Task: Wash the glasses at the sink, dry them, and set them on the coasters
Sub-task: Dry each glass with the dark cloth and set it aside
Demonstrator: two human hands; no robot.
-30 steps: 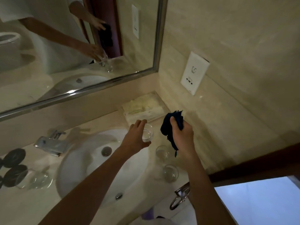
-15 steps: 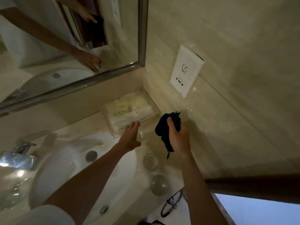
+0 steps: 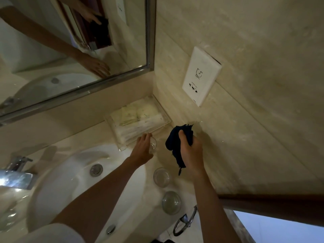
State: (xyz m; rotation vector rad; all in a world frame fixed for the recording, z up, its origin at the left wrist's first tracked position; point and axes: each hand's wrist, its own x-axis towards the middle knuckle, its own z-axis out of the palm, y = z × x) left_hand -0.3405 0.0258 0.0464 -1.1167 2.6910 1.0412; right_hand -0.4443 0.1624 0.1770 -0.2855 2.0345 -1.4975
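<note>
Both arms extended toward the far side; left hand (image 3: 142, 149) with fingers straight, right hand (image 3: 190, 151) closed in a grip.

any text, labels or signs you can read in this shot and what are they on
No words are readable here.
Wall plate: a line-drawn icon, a row of small dark symbols and tiny print, too small to read.
Packets in the clear tray: faint print, too blurred to read.
Glasses, dark cloth, faucet: no markings visible.
</note>
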